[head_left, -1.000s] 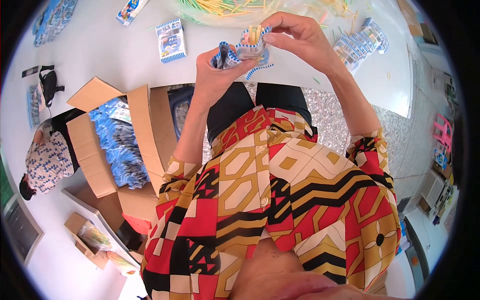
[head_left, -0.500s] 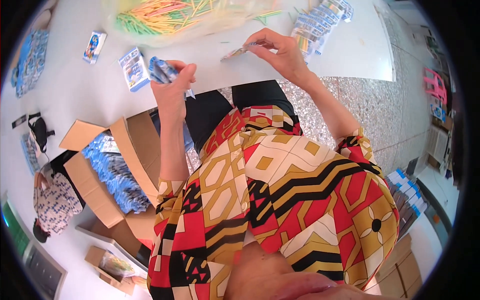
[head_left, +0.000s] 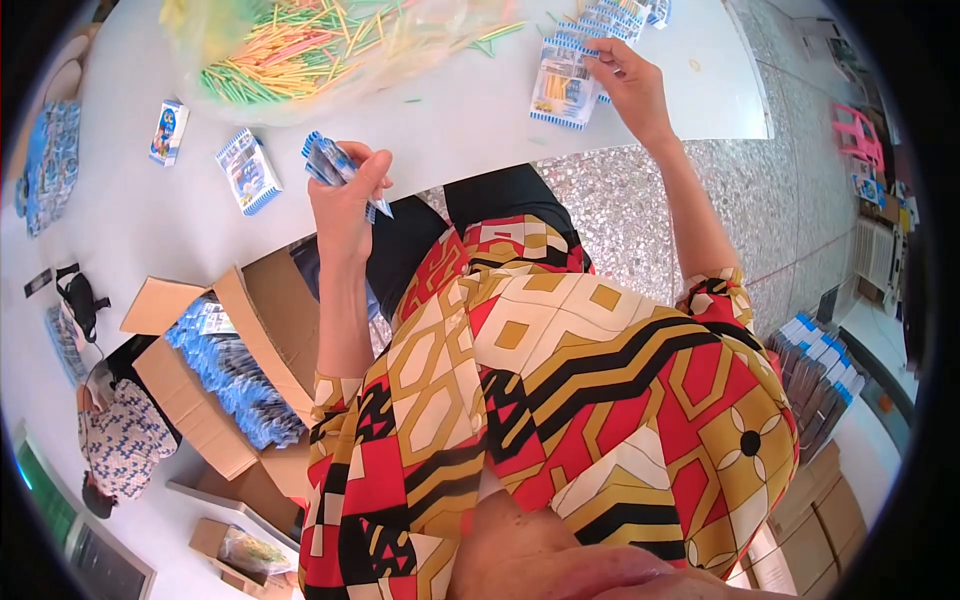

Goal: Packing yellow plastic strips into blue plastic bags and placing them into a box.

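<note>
Packing step in hand, by the look of it. Left hand [head_left: 345, 195] clamped on a small stack of blue-edged packets [head_left: 330, 163], raised just above the white surface [head_left: 450, 110]. Right hand [head_left: 625, 80] stretched to the far side, fingers pinched on a flat packet [head_left: 562, 88] lying on the surface beside a loose pile of the same kind [head_left: 615, 18].

Next move probably calls for lifting that packet clear and bringing it to the stack.

Nearby: a clear bag of coloured sticks [head_left: 300, 45], two single packets [head_left: 248, 170], an open cardboard box of packets [head_left: 235, 375] at the left. Nothing between the hands.
</note>
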{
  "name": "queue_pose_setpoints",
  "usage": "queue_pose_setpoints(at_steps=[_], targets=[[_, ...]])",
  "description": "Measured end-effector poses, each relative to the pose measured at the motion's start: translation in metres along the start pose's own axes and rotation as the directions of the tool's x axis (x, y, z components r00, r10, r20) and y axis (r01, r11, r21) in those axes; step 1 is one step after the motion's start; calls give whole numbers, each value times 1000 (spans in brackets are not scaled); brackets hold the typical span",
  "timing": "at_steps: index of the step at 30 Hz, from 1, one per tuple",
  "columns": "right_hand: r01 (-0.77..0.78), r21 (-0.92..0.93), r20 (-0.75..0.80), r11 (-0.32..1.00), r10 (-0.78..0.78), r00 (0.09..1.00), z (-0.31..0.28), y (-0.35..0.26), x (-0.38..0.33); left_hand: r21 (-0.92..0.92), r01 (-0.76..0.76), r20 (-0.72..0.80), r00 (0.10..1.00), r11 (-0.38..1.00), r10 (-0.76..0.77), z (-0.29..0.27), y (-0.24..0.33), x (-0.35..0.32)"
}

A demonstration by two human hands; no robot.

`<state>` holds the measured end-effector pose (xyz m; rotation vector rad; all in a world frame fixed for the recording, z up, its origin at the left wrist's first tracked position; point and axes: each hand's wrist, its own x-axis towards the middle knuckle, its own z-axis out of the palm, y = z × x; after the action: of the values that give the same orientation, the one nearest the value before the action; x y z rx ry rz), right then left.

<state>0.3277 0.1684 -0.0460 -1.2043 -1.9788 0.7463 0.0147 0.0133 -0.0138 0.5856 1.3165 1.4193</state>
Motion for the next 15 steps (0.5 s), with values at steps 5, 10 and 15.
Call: queue_pose_setpoints(at_steps=[5, 10, 15], targets=[[150, -480, -239, 865, -293, 926, 5, -25, -7, 104, 21, -48, 999, 994, -16, 0, 0, -7], [380, -437, 33, 815, -408, 913, 27, -41, -29, 79, 30, -11, 1000, 996, -29, 9, -6, -4], [238, -446, -33, 863, -281, 959, 25, -34, -38, 295, 90, 80, 990, 951, -119, 47, -4, 11]])
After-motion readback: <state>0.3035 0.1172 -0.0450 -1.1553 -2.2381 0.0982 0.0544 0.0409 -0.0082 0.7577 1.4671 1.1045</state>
